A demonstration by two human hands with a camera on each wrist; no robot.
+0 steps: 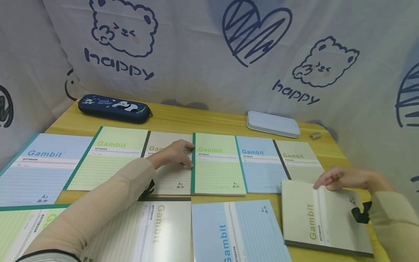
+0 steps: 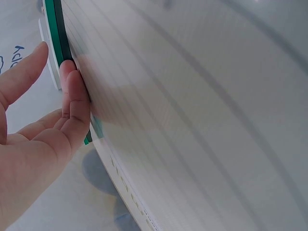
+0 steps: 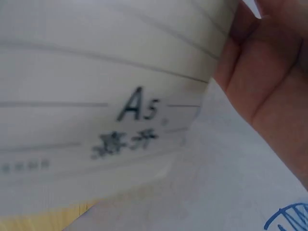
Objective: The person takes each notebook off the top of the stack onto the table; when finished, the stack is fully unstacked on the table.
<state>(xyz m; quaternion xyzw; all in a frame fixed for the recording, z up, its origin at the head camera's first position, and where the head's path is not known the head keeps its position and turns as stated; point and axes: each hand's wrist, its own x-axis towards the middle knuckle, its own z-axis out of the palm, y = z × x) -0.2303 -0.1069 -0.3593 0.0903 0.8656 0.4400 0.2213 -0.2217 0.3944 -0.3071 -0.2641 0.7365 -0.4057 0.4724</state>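
My left hand [image 1: 176, 153] reaches across a grey notebook [image 1: 173, 178] in the far row. Its fingertips touch the dark green spine edge of a green notebook [image 1: 217, 167], and in the left wrist view the thumb [image 2: 31, 70] stands apart from the fingers. At the right, my right hand [image 1: 350, 179] grips the far edge of another grey notebook [image 1: 327, 218], whose dark spine faces me. That notebook overlaps the near end of a grey one [image 1: 299, 156] behind it. The right wrist view shows its "A5" corner [image 3: 139, 106] beside the palm.
Blue [image 1: 49, 163] and green [image 1: 114, 156] notebooks lie far left, and a blue one [image 1: 260, 163] farther right. Nearer me are green [image 1: 16, 229], grey [image 1: 131, 233] and blue [image 1: 242, 229] ones. Behind stand a panda pencil case [image 1: 114, 108], a white case [image 1: 273, 124] and a small sharpener-like piece [image 1: 315, 135].
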